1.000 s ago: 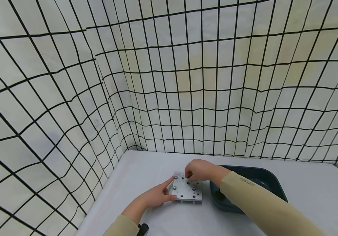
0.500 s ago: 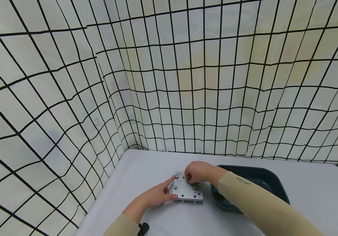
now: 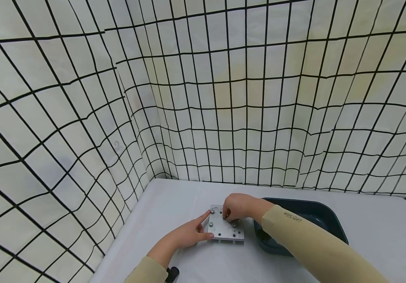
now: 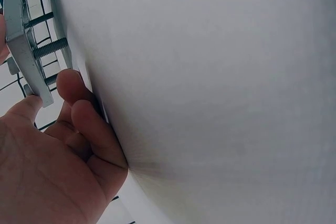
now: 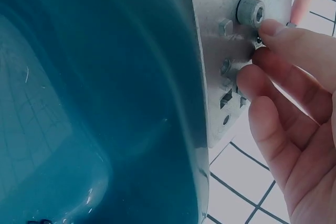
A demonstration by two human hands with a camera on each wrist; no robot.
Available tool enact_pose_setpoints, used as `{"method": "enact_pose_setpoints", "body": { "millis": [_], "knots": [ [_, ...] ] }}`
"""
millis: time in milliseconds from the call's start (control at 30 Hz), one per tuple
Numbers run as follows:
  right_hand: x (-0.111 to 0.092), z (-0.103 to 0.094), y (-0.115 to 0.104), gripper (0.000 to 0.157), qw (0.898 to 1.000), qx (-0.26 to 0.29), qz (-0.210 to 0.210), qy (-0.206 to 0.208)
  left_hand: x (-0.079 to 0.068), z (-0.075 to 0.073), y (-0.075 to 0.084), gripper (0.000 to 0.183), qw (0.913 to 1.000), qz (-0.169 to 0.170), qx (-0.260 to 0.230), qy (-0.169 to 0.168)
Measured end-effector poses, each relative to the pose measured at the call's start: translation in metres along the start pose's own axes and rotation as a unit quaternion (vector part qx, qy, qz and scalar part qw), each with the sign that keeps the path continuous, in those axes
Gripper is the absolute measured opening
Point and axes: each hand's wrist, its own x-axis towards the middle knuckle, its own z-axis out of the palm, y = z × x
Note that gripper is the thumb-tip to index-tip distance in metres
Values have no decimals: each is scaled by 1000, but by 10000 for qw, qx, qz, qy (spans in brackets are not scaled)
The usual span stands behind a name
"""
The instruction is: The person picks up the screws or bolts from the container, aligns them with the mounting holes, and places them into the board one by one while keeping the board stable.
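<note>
Silver-grey metal plate [image 3: 224, 229] in the grip of the left hand [image 3: 189, 234], between the left edge of the worktop [image 3: 178, 196] and a dark teal bin [image 3: 317, 212]. Pinching a small, mostly hidden fastener [image 5: 259, 40] at the plate with the right hand [image 3: 238, 205], apparently midway through fitting socket-head cap screws [image 5: 251, 11]. Likely calling next for a steady fingertip twist. Inside the bin, toward its left wall, something dark [image 3: 264, 235], too obscured to name.

Silver drilled plate [image 3: 222, 228]; bolts [image 4: 51, 47] protrude beneath it
</note>
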Motion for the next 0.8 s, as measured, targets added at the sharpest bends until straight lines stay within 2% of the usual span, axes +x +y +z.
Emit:
{"method": "enact_pose_setpoints", "body": {
  "millis": [267, 567, 800],
  "knots": [
    [-1, -1, 2, 13, 9999, 56, -92, 41, 0, 0, 1, 86, 10000, -17, -5, -40],
    [-9, -12, 9, 16, 9989, 456, -35, 54, 1, 0, 3, 88, 9999, -129, 37, -47],
    [-21, -23, 19, 16, 9975, 564, -315, 284, 3, 0, 1, 88, 9999, -122, 88, -33]
  ]
}}
